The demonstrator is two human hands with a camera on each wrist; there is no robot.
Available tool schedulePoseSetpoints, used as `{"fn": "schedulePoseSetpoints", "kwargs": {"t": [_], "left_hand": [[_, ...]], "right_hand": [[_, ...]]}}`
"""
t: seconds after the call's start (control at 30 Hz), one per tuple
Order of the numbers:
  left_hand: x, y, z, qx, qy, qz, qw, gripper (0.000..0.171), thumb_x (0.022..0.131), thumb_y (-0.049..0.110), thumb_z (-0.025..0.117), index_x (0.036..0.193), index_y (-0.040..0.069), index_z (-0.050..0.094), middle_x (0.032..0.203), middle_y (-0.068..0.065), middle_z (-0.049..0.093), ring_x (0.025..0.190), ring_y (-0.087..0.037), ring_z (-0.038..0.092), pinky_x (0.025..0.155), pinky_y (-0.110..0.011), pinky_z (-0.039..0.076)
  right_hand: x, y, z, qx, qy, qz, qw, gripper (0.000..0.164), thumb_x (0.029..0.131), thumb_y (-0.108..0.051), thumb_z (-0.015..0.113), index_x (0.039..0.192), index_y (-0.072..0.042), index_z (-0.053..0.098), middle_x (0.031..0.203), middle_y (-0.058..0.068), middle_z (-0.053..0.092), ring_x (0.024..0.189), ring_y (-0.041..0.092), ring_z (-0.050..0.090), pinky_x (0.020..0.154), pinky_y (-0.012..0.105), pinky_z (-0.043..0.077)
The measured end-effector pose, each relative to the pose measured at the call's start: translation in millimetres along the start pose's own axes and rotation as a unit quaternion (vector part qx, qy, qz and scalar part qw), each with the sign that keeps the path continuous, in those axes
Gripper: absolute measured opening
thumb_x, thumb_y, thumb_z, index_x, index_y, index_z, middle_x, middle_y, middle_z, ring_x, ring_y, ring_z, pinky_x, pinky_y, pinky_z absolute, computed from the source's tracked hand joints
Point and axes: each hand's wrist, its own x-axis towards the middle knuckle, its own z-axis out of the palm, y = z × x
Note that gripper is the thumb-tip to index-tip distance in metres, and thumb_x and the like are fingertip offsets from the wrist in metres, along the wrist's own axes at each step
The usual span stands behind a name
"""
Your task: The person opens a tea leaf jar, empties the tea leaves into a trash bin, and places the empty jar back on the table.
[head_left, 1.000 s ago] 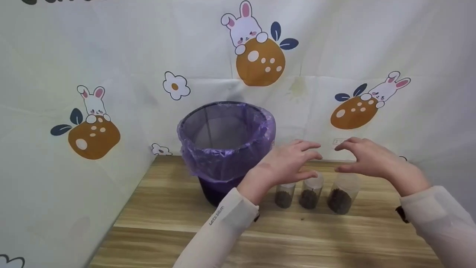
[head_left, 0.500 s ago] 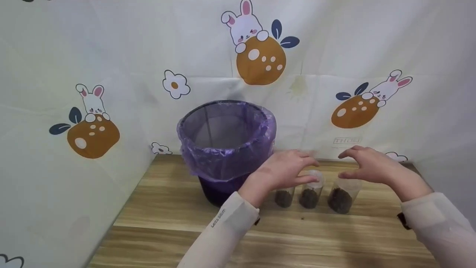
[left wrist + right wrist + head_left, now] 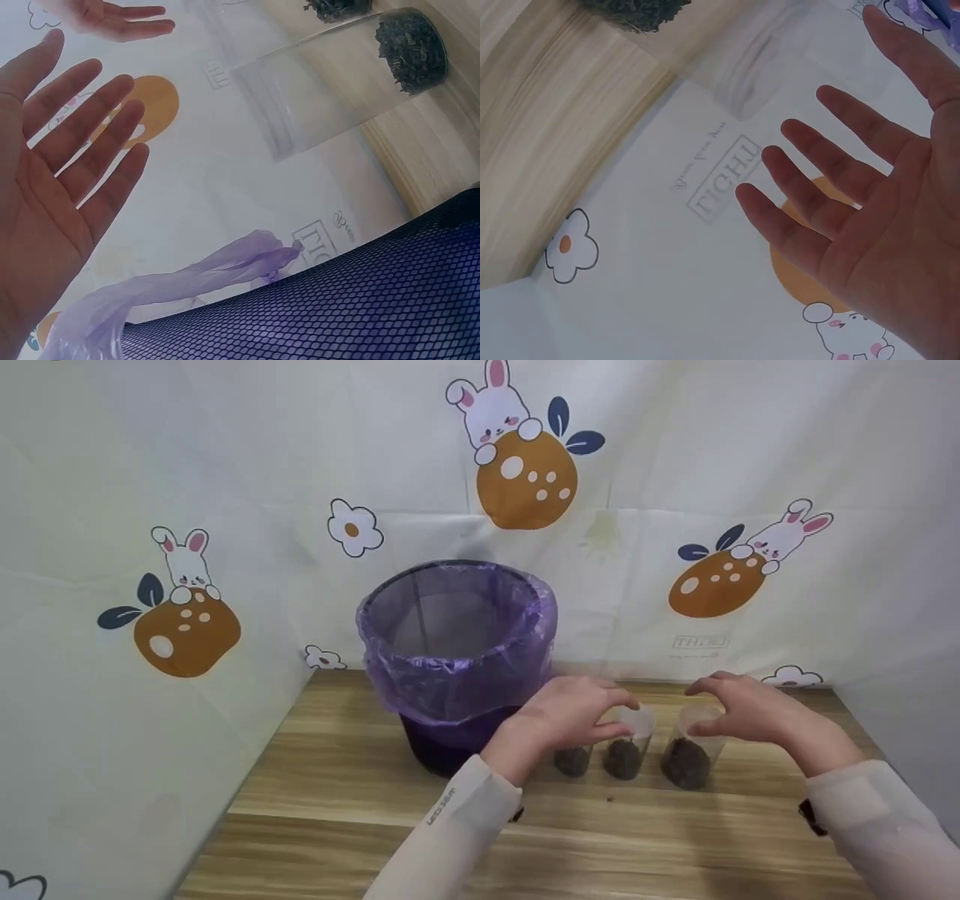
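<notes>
Three clear jars, partly filled with dark dried leaves, stand in a row on the wooden table. The left jar (image 3: 572, 763) is partly hidden behind my left hand (image 3: 566, 712), whose fingers reach over it toward the middle jar (image 3: 624, 757). Beside and above the largest jar (image 3: 687, 765), at the right of the row, hovers my right hand (image 3: 754, 711). In the left wrist view, the left fingers (image 3: 97, 150) are spread and apart from a jar (image 3: 322, 90). The right fingers (image 3: 810, 172) are likewise extended in the right wrist view, holding nothing.
A dark mesh bin (image 3: 442, 750) lined with a purple plastic bag (image 3: 450, 690) stands left of the jars. A pale curtain (image 3: 300, 450) with rabbit prints encloses the back and sides. A tiny dark speck (image 3: 610, 799) lies on the table (image 3: 360, 847).
Both hands have come down toward the jars, the right also shifting slightly to the right. The jars and bin have stayed put.
</notes>
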Motion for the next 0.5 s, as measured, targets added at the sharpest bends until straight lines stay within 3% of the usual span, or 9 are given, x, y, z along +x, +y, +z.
{"fn": "schedulePoseSetpoints", "kwargs": {"t": [0.27, 0.5], "left_hand": [[-5.5, -1.5, 9.1, 0.014, 0.024, -0.009, 0.9996, 0.035, 0.098, 0.05, 0.057, 0.127, 0.033, 0.065, 0.121, 0.014, 0.07, 0.105, -0.006, 0.068, 0.084, -0.026, 0.058], [-8.3, -2.5, 16.6, 0.005, 0.017, -0.017, 0.9997, 0.034, 0.098, 0.048, 0.058, 0.128, 0.033, 0.065, 0.121, 0.014, 0.07, 0.106, -0.005, 0.068, 0.085, -0.025, 0.057]], "right_hand": [[2, 3, 7, -0.001, -0.015, -0.004, 1.0, 0.058, 0.082, -0.037, 0.077, 0.124, -0.001, 0.063, 0.127, 0.028, 0.061, 0.117, 0.05, 0.057, 0.093, 0.063, 0.049], [2, 5, 11, 0.006, -0.009, -0.018, 1.0, 0.062, 0.079, -0.03, 0.081, 0.127, 0.003, 0.061, 0.122, 0.026, 0.065, 0.113, 0.048, 0.06, 0.091, 0.061, 0.05]]}}
